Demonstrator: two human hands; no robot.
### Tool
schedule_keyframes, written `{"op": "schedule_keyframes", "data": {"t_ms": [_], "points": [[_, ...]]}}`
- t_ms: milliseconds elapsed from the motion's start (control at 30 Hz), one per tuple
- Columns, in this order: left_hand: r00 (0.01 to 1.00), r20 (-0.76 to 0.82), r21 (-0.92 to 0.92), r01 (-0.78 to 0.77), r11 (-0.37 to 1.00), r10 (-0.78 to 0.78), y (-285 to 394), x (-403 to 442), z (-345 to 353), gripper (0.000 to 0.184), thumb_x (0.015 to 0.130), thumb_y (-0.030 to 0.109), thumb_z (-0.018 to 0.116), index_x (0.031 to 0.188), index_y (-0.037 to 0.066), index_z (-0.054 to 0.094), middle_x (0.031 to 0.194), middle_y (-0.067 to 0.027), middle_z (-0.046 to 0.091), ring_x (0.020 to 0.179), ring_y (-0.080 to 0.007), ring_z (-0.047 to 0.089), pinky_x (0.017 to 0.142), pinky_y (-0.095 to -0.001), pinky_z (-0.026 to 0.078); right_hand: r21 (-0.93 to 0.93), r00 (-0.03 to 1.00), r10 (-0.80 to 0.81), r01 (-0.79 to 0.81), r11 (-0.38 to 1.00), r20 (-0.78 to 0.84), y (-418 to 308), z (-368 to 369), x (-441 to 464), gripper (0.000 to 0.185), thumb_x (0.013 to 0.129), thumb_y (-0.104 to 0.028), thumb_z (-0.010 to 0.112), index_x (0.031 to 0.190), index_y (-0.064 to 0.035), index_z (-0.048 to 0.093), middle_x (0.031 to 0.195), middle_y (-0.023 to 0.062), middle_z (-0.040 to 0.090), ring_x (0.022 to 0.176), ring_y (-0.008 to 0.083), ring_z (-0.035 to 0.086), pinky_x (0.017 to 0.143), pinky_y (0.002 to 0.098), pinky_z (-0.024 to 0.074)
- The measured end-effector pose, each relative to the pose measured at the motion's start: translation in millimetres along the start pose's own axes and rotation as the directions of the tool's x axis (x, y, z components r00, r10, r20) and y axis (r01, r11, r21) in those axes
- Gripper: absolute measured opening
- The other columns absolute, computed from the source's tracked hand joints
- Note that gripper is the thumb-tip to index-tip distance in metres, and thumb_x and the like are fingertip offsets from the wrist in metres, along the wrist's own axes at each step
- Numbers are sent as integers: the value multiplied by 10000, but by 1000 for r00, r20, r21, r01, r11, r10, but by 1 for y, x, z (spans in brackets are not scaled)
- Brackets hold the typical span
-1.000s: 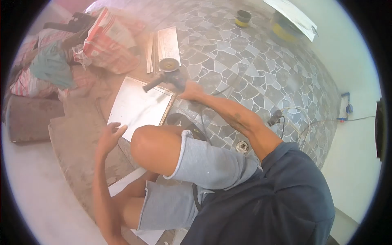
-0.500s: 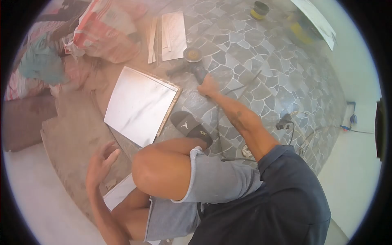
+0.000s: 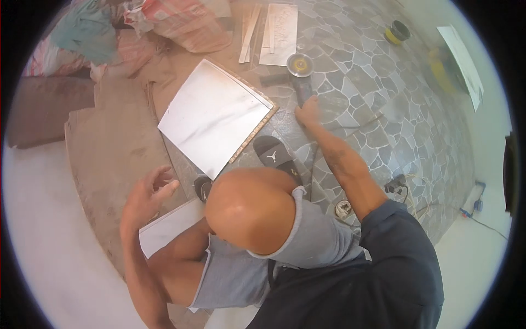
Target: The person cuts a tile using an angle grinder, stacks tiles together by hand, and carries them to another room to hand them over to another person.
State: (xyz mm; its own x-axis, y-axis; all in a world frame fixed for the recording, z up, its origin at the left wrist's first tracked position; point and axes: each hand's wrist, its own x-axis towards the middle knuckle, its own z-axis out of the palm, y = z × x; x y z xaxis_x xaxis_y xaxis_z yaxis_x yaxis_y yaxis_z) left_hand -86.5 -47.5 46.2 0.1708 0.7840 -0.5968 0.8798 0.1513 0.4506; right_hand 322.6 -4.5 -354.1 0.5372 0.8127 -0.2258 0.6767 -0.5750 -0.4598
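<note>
My right hand [image 3: 308, 112] is wrapped round the body of a dark angle grinder [image 3: 301, 88], held out at arm's length over the stone-patterned floor. Its round disc [image 3: 299, 65] faces up at the far end, and a side handle sticks out to the left. Left of the grinder lies a stack of white tiles [image 3: 213, 118] with faint grey veining. My left hand [image 3: 150, 197] hangs over the brown cardboard [image 3: 120, 159], fingers apart and curved, holding nothing. Just below it, another white tile piece [image 3: 170, 227] lies partly hidden behind my leg.
Narrow tile strips [image 3: 251, 33] and a cut tile [image 3: 287, 33] lie at the top. Red-and-white sacks [image 3: 189, 22] fill the upper left. A black-yellow bucket [image 3: 397, 33] stands upper right, near a leaning white panel [image 3: 463, 66]. A plug with cords [image 3: 395, 183] lies at right.
The view has shifted, so the floor things sit further right. The grinder's disc looks sharper now, and the dusty haze is thinner. My left hand stays raised and empty.
</note>
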Motion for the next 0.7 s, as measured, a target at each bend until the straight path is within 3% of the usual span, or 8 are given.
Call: {"op": "schedule_keyframes", "data": {"t_ms": [100, 200, 300, 400, 500, 600, 667, 700], "points": [[1000, -27, 103, -6, 995, 9, 36, -31, -4, 557, 899, 273, 683, 1340, -30, 532, 1223, -210, 660, 1125, -325, 637, 921, -422, 515, -22, 1000, -19, 20, 1000, 21, -1, -8, -1, 673, 775, -285, 735, 1217, 114, 421, 1197, 296, 557, 1146, 400, 588, 969, 450, 490], [996, -54, 133, -68, 989, 75, 33, -55, -2, 581, 869, 278, 717, 1338, -15, 538, 1237, -200, 657, 1115, -331, 639, 875, -415, 531, -48, 998, -39, 41, 998, 52, 4, -5, 5, 736, 788, -318, 707, 1281, 137, 404, 1263, 327, 533, 1181, 440, 561, 993, 465, 471], [998, -45, 77, -29, 997, 32, 29, -63, -1, 597, 868, 317, 728, 1332, -12, 545, 1237, -203, 656, 1103, -324, 645, 834, -410, 544, -55, 995, -18, 23, 998, 97, -1, -14, -1, 733, 795, -342, 706, 1271, 146, 438, 1280, 335, 527, 1196, 442, 548, 1010, 461, 457], [995, -58, 159, -68, 985, 78, 11, -62, 2, 616, 862, 352, 738, 1321, -16, 553, 1218, -211, 661, 1091, -321, 650, 805, -414, 547, -166, 994, -52, 67, 984, 95, -7, -24, -8, 710, 798, -324, 702, 1254, 151, 438, 1232, 306, 551, 1155, 404, 576, 973, 451, 479], [991, -80, 115, -97, 989, 107, 12, -64, 0, 608, 860, 349, 743, 1312, -15, 561, 1190, -207, 671, 1076, -320, 655, 804, -406, 548, -279, 958, -282, 259, 925, -45, -15, -32, -26, 639, 819, -317, 681, 1236, 122, 476, 1242, 304, 549, 1112, 402, 588, 937, 465, 486], [997, -57, 96, -55, 994, 61, 12, -68, -6, 604, 854, 336, 751, 1307, -16, 564, 1177, -207, 675, 1065, -320, 658, 805, -405, 548, -140, 912, -407, 410, 902, 47, -34, -25, -47, 562, 824, -312, 640, 1181, 110, 535, 1222, 325, 560, 1166, 456, 552, 963, 483, 476], [996, -61, 114, -52, 992, 60, 7, -67, -7, 600, 855, 331, 749, 1312, -10, 563, 1179, -204, 674, 1058, -321, 661, 810, -407, 550, -203, 828, -476, 542, 815, 297, -61, -20, -57, 503, 841, -277, 616, 1168, 98, 542, 1155, 324, 592, 1095, 462, 583, 928, 500, 493], [996, -64, 124, -50, 991, 59, 5, -67, -8, 597, 855, 328, 748, 1314, -6, 562, 1179, -203, 673, 1054, -322, 662, 813, -408, 551, -195, 824, -477, 544, 816, 305, -73, -12, -61, 472, 846, -267, 610, 1148, 92, 554, 1124, 321, 607, 1059, 461, 598, 912, 504, 501]]}}
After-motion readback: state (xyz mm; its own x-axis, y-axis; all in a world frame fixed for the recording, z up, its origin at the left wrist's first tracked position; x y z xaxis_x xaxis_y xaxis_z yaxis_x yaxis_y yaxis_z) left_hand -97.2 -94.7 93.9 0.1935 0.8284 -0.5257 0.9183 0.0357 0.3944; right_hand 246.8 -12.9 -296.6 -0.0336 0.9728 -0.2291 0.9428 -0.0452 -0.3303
